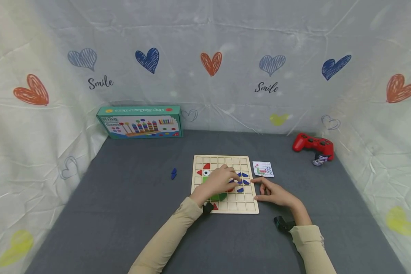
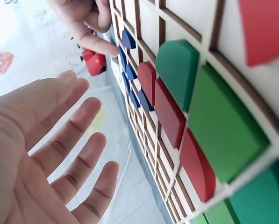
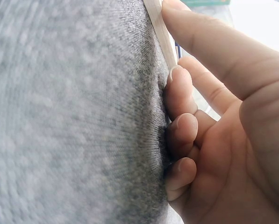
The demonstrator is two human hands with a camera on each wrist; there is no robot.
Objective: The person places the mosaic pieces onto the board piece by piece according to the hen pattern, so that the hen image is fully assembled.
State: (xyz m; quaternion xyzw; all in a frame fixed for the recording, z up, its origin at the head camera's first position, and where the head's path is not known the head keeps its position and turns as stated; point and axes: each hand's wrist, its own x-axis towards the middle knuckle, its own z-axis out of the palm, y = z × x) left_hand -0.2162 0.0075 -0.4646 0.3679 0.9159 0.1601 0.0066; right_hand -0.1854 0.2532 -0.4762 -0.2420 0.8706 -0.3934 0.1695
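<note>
A wooden grid board lies on the grey cloth, with red, green and blue pieces on it. My left hand hovers above the board's middle, fingertips near several blue pieces. In the left wrist view its fingers are loosely bent, thumb close to the index finger, and no piece shows between them. Beside them are a green piece and a dark red piece. At the right edge, my right hand touches the board with thumb and extended index finger; its other fingers curl against the cloth.
Blue pieces lie on the cloth left of the board. A picture card is off its upper right corner. Farther back are a red game controller with a small dark charm and a green game box against the curtain.
</note>
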